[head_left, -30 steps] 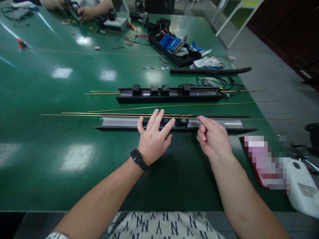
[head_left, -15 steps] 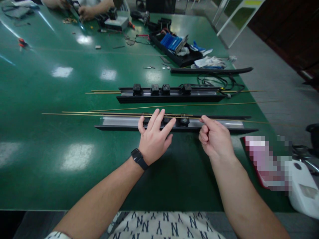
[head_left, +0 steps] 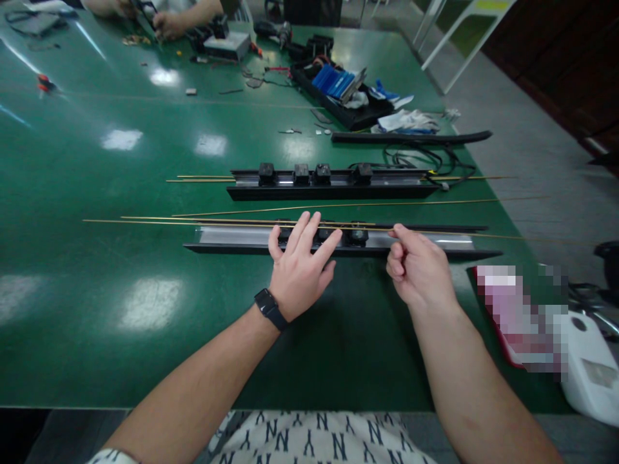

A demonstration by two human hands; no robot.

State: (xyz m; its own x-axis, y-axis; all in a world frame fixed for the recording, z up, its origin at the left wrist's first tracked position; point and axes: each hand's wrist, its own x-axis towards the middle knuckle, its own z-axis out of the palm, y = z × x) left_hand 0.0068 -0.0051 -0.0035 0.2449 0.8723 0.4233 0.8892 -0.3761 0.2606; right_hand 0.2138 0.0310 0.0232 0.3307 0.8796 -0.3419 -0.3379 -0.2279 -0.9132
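Note:
A long black rail with a clear cover (head_left: 232, 238) lies across the green table (head_left: 97, 322) in front of me. My left hand (head_left: 300, 267), with a black watch on the wrist, rests flat on the rail, its fingers spread over small black blocks (head_left: 358, 235). My right hand (head_left: 418, 270) is closed in a pinch on a thin brass rod (head_left: 193, 223) that runs along the rail's far side. Other brass rods (head_left: 338, 206) lie just beyond it.
A second black rail with several black blocks (head_left: 329, 183) lies farther back, with black cables (head_left: 425, 158) at its right end. A black tray of blue parts (head_left: 338, 90) and white gloves (head_left: 403, 119) sit behind. Another person's hands (head_left: 164, 22) work at the far edge. A white device (head_left: 587, 367) sits at right.
My right hand has shifted a little to the right along the brass rod. My left hand stays flat on the rail.

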